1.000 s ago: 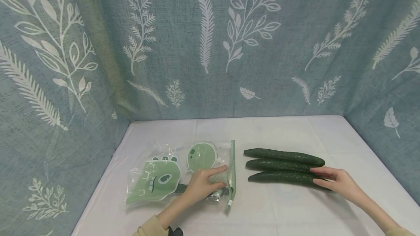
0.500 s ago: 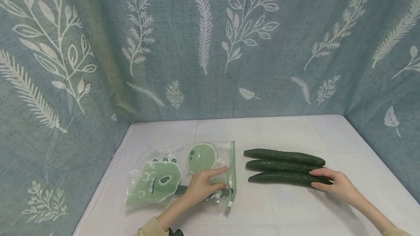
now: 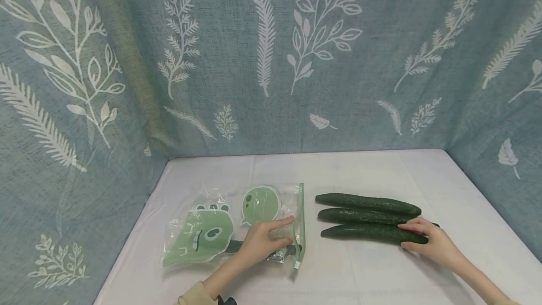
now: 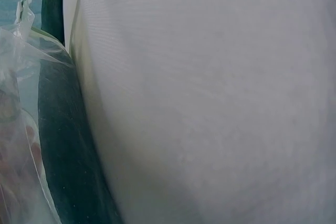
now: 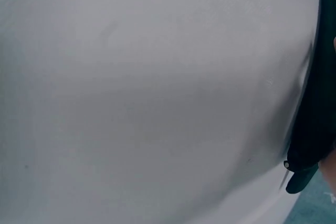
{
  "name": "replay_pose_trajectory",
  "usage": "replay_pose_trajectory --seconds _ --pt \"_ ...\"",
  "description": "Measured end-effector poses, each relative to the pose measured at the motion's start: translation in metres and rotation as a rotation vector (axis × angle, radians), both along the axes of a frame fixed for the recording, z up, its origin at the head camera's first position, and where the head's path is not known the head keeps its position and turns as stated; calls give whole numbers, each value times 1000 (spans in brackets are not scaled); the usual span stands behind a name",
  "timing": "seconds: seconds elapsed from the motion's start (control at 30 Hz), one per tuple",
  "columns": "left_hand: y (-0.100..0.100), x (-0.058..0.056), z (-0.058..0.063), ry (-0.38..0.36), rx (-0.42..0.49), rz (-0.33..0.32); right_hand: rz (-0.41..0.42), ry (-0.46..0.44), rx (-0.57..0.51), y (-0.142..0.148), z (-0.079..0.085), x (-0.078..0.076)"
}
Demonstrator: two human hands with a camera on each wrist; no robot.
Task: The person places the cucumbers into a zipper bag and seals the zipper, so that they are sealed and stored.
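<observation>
In the head view, a clear zip bag with green cartoon prints lies flat at left, its mouth to the right. My left hand holds the bag near its zip edge, thumb and index finger spread. A dark cucumber shows inside the bag; in the left wrist view this cucumber is long, under the film. On the right, my right hand grips the right end of the nearest cucumber, thumb on its near side. The middle cucumber and the far cucumber lie beside it.
A white cloth covers the table. Patterned blue-green curtains enclose it at the back and both sides. The zip slider sits at the near corner of the bag's mouth.
My right hand has come slightly nearer and closed its thumb and fingers round the nearest cucumber. The middle cucumber's right end now shows beyond the hand. My left hand and the bag have hardly moved.
</observation>
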State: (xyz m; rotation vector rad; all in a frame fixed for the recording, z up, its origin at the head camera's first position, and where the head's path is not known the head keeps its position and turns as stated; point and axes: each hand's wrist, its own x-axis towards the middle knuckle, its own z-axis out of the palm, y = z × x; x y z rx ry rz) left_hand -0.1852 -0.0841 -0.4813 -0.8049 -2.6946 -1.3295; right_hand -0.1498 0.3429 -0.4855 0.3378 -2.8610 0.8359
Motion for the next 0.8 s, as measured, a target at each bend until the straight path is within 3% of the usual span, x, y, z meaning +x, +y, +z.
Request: replay_pose_trajectory --seconds 0.2,0.5,0.8 --pt "1 0 1 -1 -16 6 -16 -21 0 7 -1 3" --pt "1 0 1 -3 -11 -1 17 -188 7 14 3 1" --pt "0 0 0 6 -1 -3 19 -194 26 15 1 1"
